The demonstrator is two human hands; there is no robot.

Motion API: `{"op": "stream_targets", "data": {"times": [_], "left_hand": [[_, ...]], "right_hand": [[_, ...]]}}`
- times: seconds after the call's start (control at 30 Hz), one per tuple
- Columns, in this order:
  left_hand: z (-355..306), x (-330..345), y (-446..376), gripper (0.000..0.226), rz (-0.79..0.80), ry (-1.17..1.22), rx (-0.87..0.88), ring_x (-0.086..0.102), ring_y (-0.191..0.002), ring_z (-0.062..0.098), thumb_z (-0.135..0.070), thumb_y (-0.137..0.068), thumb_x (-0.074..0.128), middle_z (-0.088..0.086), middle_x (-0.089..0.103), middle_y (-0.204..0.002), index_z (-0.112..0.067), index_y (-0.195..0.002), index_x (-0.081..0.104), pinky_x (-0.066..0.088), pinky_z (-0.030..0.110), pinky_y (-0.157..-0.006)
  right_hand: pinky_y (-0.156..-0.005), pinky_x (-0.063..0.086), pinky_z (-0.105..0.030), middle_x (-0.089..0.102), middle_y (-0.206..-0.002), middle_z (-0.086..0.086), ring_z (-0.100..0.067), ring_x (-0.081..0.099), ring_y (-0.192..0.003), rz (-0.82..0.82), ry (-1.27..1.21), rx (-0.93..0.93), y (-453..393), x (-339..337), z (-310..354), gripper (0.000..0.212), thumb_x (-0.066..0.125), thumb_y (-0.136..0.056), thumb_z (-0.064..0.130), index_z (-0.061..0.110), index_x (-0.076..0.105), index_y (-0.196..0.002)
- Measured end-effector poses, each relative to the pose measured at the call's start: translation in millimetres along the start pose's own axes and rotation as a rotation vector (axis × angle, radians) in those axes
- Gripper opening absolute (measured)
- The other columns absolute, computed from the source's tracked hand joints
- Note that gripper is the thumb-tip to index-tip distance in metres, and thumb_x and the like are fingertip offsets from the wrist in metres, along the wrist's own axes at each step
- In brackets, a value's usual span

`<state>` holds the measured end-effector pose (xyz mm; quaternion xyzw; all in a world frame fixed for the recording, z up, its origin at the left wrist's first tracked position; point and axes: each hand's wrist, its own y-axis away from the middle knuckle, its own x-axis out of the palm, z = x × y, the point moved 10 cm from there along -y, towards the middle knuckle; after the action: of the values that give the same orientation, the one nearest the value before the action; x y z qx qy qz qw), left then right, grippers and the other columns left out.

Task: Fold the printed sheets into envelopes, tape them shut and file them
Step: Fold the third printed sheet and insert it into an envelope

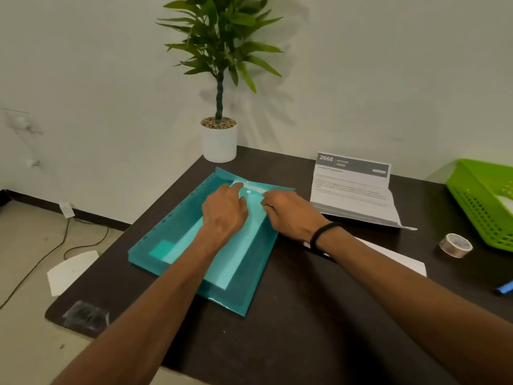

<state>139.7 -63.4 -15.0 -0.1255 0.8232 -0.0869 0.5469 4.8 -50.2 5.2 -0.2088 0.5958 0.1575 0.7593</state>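
A translucent teal plastic folder (194, 245) lay flat at the near left of a dark desk (291, 315), likely so both hands could work its far flap. The left hand (223, 211) rested on the folder, fingers fairly straight, pressing toward the white snap button (248, 192). The right hand (288, 213) had its fingers curled at the folder's edge, apparently pinching it. Pale folded sheets showed through the plastic. A printed sheet (352, 190), a tape roll (455, 245) and a green basket (483, 201) waited to the right.
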Motion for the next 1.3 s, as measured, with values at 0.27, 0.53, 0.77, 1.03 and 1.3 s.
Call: {"op": "stream_targets", "data": {"times": [0.27, 0.53, 0.77, 1.03, 1.3], "left_hand": [[20.2, 3.4, -21.8, 0.068, -0.007, 0.054, -0.079, 0.068, -0.097, 0.032, -0.041, -0.1, 0.049, 0.01, 0.072, -0.107, -0.038, -0.162, 0.023, 0.049, 0.039, -0.076], [27.6, -3.1, -22.6, 0.057, -0.088, 0.27, -0.044, 0.068, -0.089, 0.033, -0.034, -0.098, 0.051, 0.006, 0.071, -0.086, -0.029, -0.153, 0.039, 0.058, 0.051, -0.086], [34.6, -11.4, -24.5, 0.05, -0.135, 0.4, -0.017, 0.06, -0.061, 0.022, -0.021, -0.096, 0.052, -0.002, 0.057, -0.062, -0.02, -0.145, 0.051, 0.06, 0.049, -0.082], [27.6, -25.3, -19.1, 0.045, -0.165, 0.294, -0.023, 0.066, -0.086, 0.028, -0.032, -0.102, 0.052, 0.005, 0.071, -0.086, -0.023, -0.146, 0.051, 0.054, 0.049, -0.092], [30.9, -22.4, -15.1, 0.045, -0.185, 0.27, -0.022, 0.069, -0.102, 0.03, -0.042, -0.103, 0.05, 0.009, 0.075, -0.105, -0.023, -0.144, 0.054, 0.052, 0.047, -0.096]], "right_hand": [[-0.079, 0.048, -0.035, 0.067, -0.107, -0.014, -0.033, 0.062, -0.096, -0.042, -0.003, 0.142, -56.3, -9.5, -29.9, 0.009, 0.058, -0.097, 0.012, 0.006, 0.064, -0.097], [-0.076, 0.051, -0.028, 0.075, -0.098, -0.006, -0.019, 0.067, -0.088, 0.035, -0.1, 0.252, -78.7, -6.5, -43.3, 0.011, 0.071, -0.092, 0.01, 0.006, 0.08, -0.099], [-0.069, 0.046, -0.021, 0.069, -0.081, 0.006, -0.014, 0.066, -0.085, -0.003, -0.218, 0.351, -79.0, -6.0, -54.9, 0.01, 0.073, -0.088, 0.003, 0.008, 0.079, -0.095], [-0.062, 0.054, -0.028, 0.072, -0.096, -0.008, -0.023, 0.069, -0.087, -0.143, -0.212, 0.366, -86.0, -30.4, -53.5, 0.02, 0.051, -0.09, 0.003, 0.006, 0.07, -0.094], [-0.066, 0.064, -0.045, 0.063, -0.096, -0.006, -0.03, 0.069, -0.083, -0.519, -0.394, 0.388, -70.4, -115.2, -71.6, 0.02, 0.047, -0.093, 0.001, 0.018, 0.058, -0.096]]}}
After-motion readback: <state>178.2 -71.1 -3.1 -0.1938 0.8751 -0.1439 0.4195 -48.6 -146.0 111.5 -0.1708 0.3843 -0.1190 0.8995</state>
